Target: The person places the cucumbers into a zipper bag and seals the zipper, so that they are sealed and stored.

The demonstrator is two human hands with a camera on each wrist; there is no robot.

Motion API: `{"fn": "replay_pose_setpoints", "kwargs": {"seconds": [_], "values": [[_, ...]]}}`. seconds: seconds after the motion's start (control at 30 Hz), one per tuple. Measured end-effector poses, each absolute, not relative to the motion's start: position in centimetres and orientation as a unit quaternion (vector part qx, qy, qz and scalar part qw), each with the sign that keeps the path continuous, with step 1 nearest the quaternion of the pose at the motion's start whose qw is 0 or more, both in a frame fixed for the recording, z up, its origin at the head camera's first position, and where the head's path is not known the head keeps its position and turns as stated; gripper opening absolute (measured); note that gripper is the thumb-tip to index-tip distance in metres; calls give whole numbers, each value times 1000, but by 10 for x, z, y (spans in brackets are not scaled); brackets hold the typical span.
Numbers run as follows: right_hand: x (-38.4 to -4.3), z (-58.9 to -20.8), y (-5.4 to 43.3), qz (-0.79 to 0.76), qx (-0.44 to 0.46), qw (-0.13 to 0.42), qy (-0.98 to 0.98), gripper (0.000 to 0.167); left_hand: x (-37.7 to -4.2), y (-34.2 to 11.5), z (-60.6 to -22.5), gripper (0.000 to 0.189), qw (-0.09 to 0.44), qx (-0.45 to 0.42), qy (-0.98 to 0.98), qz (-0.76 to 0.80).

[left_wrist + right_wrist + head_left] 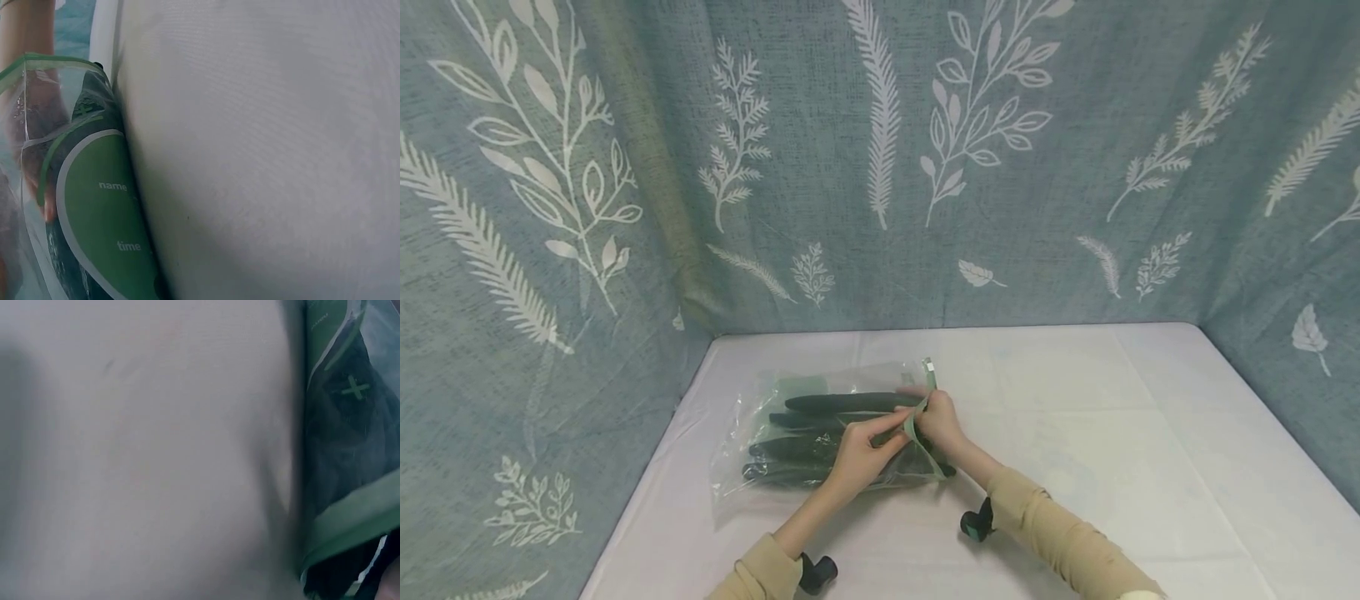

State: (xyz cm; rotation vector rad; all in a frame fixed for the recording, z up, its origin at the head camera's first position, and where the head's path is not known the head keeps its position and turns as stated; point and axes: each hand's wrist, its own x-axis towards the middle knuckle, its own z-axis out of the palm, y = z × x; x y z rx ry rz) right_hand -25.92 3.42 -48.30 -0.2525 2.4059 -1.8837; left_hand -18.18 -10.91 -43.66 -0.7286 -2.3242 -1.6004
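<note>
A clear zip bag (pixel 737 467) with a green-edged mouth lies on the table, with several dark green cucumbers (pixel 797 450) side by side inside. My left hand (pixel 861 458) pinches the near edge of the mouth between thumb and fingers. At the bag's right end, my right hand (pixel 942 423) reaches into the mouth, its fingers on either side of the end of the farthest cucumber (pixel 850 402). Through the film in the left wrist view, the right hand (pixel 37 150) shows partly blurred. The green band (pixel 356 512) of the mouth crosses the right wrist view.
A white cloth covers the table (pixel 1112 433). Blue-grey curtains (pixel 850 275) with white leaf prints hang behind and at both sides. Dark wrist devices (pixel 976 523) are strapped under the forearms. The bag carries a green label (pixel 106 212) reading "name" and "time".
</note>
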Motion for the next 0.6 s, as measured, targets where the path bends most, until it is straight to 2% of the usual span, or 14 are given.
{"fn": "replay_pose_setpoints", "kwargs": {"seconds": [0.1, 0.33, 0.6], "values": [[-260, -484, 30, -628, -92, 47, 771, 49, -182, -109, -437, 29, 120, -253, -790, -545], [-263, -487, 21, -646, -81, 43, 758, 41, -183, -110, -439, 29, 125, -258, -790, -542], [-265, -487, 14, -609, -84, 7, 789, 34, -180, -111, -437, 30, 109, -245, -795, -543]]}}
